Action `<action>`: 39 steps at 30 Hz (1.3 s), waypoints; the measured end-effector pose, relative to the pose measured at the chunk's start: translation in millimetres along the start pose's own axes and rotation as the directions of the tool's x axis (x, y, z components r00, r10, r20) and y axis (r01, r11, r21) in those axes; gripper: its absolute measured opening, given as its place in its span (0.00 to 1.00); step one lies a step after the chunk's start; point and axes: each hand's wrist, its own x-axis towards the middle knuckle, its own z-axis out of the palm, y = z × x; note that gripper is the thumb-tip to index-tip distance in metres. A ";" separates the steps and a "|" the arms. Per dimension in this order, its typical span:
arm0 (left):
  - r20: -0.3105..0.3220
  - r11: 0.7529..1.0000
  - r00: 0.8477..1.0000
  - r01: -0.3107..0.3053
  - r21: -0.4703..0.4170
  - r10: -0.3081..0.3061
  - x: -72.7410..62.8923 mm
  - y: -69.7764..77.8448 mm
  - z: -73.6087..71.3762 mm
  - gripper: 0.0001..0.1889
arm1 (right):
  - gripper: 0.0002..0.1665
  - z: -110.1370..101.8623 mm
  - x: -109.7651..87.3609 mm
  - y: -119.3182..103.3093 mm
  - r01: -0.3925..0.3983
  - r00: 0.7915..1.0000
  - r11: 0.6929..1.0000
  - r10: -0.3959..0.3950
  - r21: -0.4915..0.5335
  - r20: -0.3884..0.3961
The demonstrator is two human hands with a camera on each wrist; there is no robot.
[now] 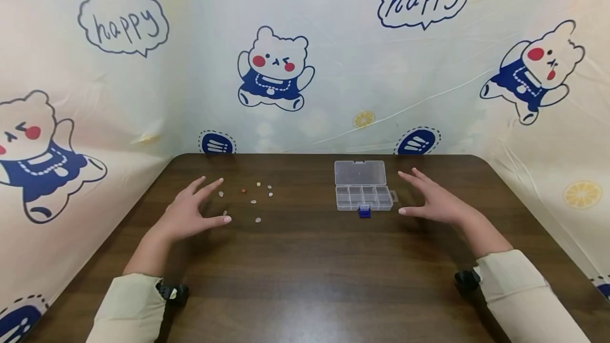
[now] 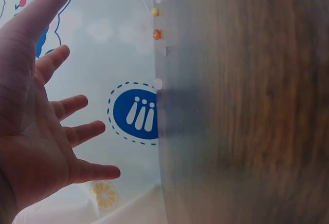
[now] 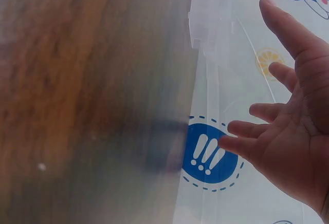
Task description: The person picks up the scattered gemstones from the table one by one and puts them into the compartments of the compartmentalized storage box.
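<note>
Left of centre in the frame, the left hand [image 1: 190, 210] is spread wide, thumb and fingers apart, holding nothing. Just beside its fingertips, small pebbles [image 1: 258, 220] lie scattered on the worktop [image 1: 305, 269]; a careless thumb sweep could send the nearest skidding, since they look smooth and light. Right of centre, a clear compartment box [image 1: 350, 207] stands with its lid [image 1: 359, 173] open and blue latch [image 1: 364, 214] facing the near edge. Farther right, the right hand [image 1: 436, 200], also wide and empty, could knock the box askew if it drifted inward.
</note>
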 end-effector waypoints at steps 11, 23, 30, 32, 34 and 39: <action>0.027 0.987 0.999 -0.037 -0.155 0.042 11.2 -5.7 -0.3 0.51 | 0.53 -1.0 11.1 4.7 -0.037 0.999 0.989 0.033 0.141 0.032; 0.101 0.961 0.995 0.015 -0.277 0.014 17.4 -13.7 2.9 0.50 | 0.49 6.7 26.2 6.8 -0.062 0.997 0.952 0.045 0.299 0.063; 0.150 0.929 0.989 0.059 -0.364 -0.004 24.1 -20.7 4.1 0.47 | 0.47 9.5 35.6 13.9 -0.074 0.996 0.931 0.051 0.357 0.073; 0.165 0.920 0.986 0.073 -0.385 -0.009 25.5 -22.2 4.8 0.46 | 0.47 10.2 37.4 15.1 -0.086 0.995 0.924 0.060 0.372 0.081; 0.173 0.916 0.985 0.076 -0.395 -0.007 26.9 -23.7 5.8 0.44 | 0.47 10.8 39.0 15.5 -0.104 0.993 0.920 0.075 0.377 0.090; 0.175 0.912 0.984 0.056 -0.407 0.017 29.4 -25.8 8.8 0.43 | 0.46 12.7 43.7 17.7 -0.142 0.987 0.910 0.103 0.390 0.120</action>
